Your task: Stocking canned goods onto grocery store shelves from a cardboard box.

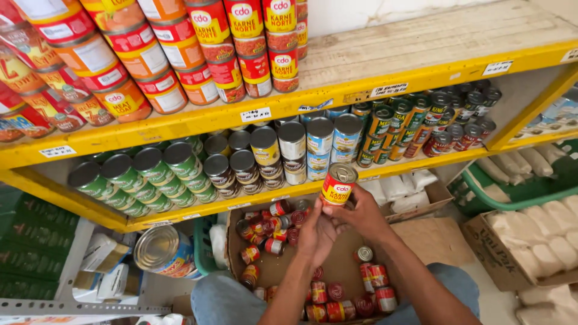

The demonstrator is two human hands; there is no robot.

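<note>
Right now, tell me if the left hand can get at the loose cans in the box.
Probably yes. The left hand hovers just above the open box, and the loose cans lie uncovered beneath it. It only touches the can that the right hand grips.

Single view only, from a head-worn camera looking steeply down and forward at close range. It faces a yellow shelf unit (180, 123) that crosses the frame on a slant, with an open cardboard box (337, 265) directly below at the wearer's knees. No second view shares the scene
</note>
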